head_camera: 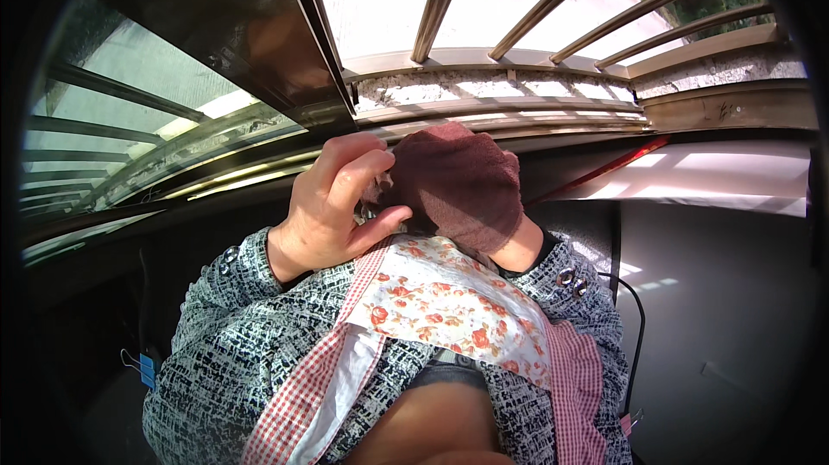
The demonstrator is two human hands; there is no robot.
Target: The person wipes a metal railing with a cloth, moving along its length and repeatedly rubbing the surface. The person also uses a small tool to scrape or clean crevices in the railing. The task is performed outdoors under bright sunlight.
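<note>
My left hand [340, 203] is raised before my chest, its fingers curled and its thumb spread away from them. Its fingertips are close beside the left edge of a maroon-brown fabric piece [456, 183]; whether they touch it is unclear. That fabric covers my right hand from fingers to wrist, leaving only the bare wrist [523, 246] showing, so the fingers beneath are hidden. A small dark, speckled patch [374, 196] shows between my left thumb and fingers. Just below both hands is a white floral apron [447, 309] with red checked edging, over my tweed jacket.
An opened window with metal bars [443, 2] and a sill track [505, 107] lies ahead. A reflective glass pane [162, 76] stands at left. A red strip [602, 170] slants at right, above a grey panel [712, 309] and a black cable [640, 329]. Blue [147, 371] and pink [625, 425] binder clips flank me.
</note>
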